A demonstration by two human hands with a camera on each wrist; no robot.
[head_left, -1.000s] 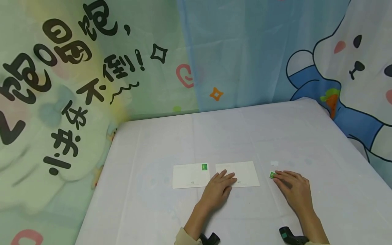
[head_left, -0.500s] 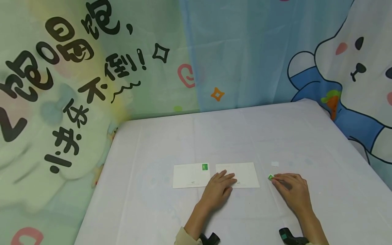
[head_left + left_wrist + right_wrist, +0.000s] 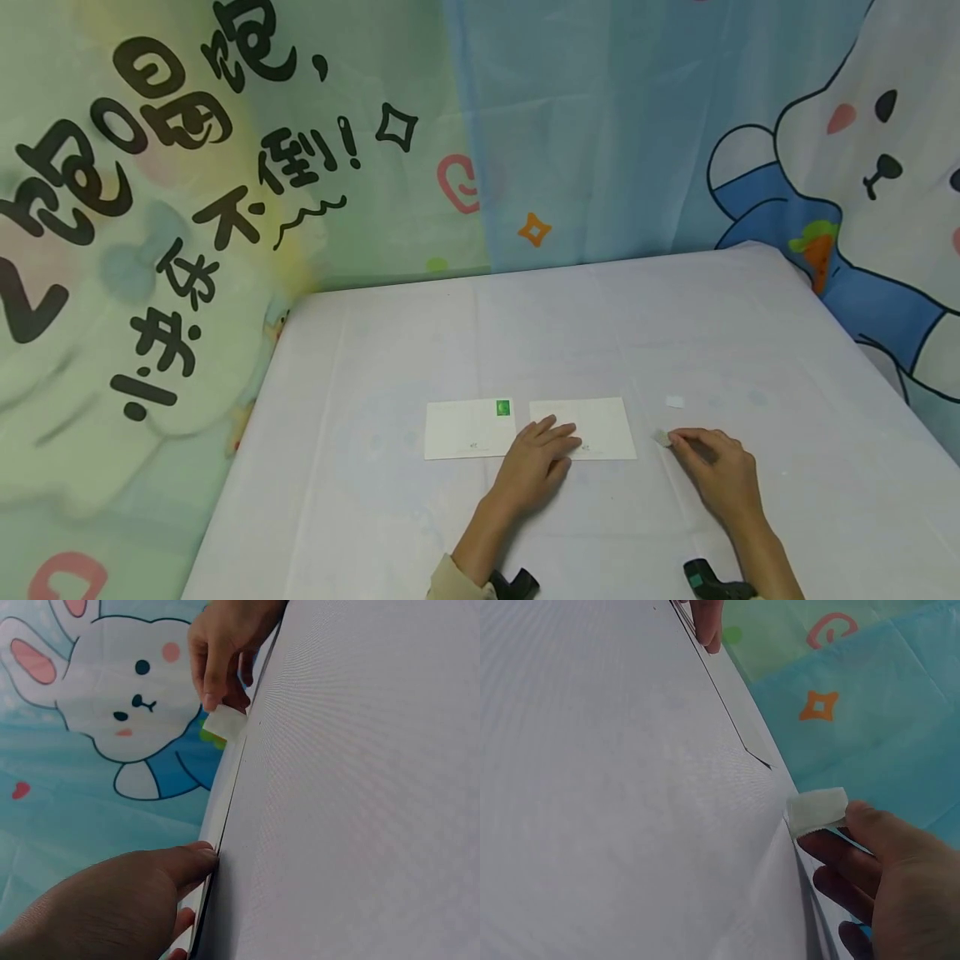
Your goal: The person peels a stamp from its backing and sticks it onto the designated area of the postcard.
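My right hand (image 3: 722,477) pinches a small stamp (image 3: 662,437) between thumb and fingers, just over the table to the right of the envelopes. Its plain pale back and toothed edge show in the right wrist view, where the stamp (image 3: 817,810) stands tilted up from the fingertips. My left hand (image 3: 531,468) rests with spread fingers on the lower left part of a white envelope (image 3: 606,423), covering that corner. Left of it lies another white envelope (image 3: 461,427), with a green stamp (image 3: 503,407) in its upper right corner.
A small white paper square (image 3: 675,402) lies beyond my right hand. The white tablecloth (image 3: 480,350) covers the table, whose far edge meets a printed curtain (image 3: 585,133). Black wrist devices (image 3: 716,581) sit at both forearms.
The stamp in my right hand has turned from its green face to its pale back, and the right fingers have lowered slightly toward me. My left hand stays in place.
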